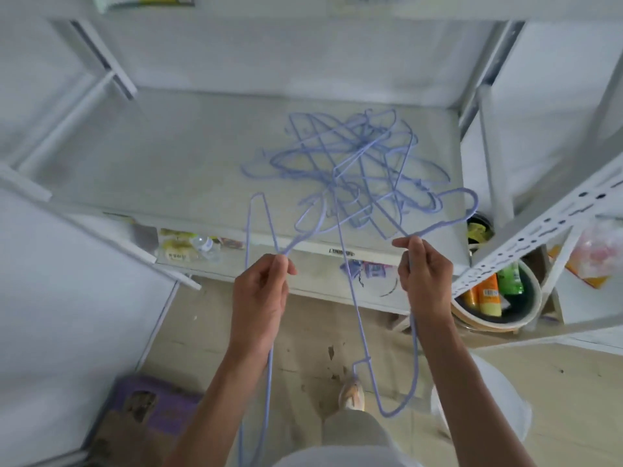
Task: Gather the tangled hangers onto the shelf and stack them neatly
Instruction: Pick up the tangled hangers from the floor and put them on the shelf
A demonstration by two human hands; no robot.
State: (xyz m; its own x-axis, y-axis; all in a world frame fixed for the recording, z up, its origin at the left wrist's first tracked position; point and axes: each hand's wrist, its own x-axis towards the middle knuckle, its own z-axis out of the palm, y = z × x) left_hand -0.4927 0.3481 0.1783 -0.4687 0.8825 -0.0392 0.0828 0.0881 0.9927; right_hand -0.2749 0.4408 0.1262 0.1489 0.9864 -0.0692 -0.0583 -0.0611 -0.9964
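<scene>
Lying at twelve o'clock on the white shelf (168, 170), the tangled lilac wire hangers (350, 170) are heaped. One hanger (251, 230) is pinched by the left hand (261, 298); another hanger (438, 224) is pinched by the right hand (423, 274).

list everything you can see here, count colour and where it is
tangled hangers: count unclear, lilac wire, heaped on the shelf
shelf: one, white, middle of the view
hangers in the hands: at least two, lilac wire, hanging off the shelf front toward the floor
tub: one, pale rim, dark inside, low on the right
bottles: about three, orange, yellow and green, inside the tub
clear bottle: one, on the level under the shelf, left
purple box: one, floor, lower left
shoe: one, pale, on the floor
left hand: fingers pinching a hanger
right hand: fingers pinching a hanger
</scene>
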